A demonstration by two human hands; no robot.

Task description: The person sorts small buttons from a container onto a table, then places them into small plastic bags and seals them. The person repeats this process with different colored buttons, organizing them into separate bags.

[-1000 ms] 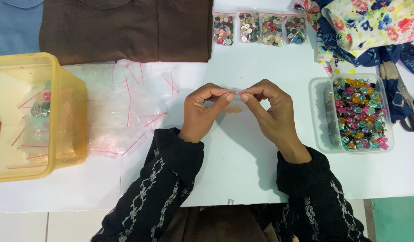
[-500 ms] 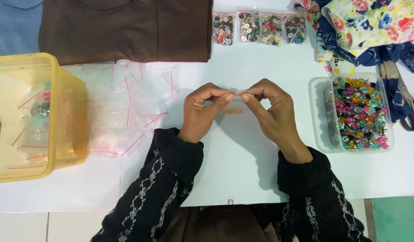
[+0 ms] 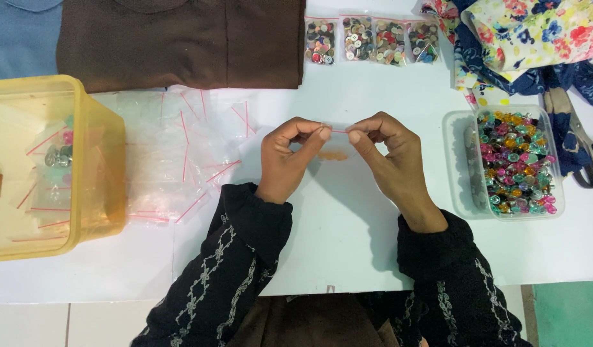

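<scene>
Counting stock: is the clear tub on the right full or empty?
Nearly full: the tub holds colourful buttons heaped almost to its rim, lid off.

Probably a sewing workshop: buttons tub [image 3: 515,164], scissors [image 3: 582,144], folded fabric [image 3: 181,42].

A: Where is the camera sitting?

B: It is riding on the person's head, looking almost straight down at the white worktop [image 3: 373,90].

A: How near?

B: Near enough that both sleeves are filling the bottom edge, with the left hand [image 3: 289,157] and right hand [image 3: 391,157] meeting mid-frame.

A: Any second view sharing the scene?

B: No, only this one is showing.
</scene>
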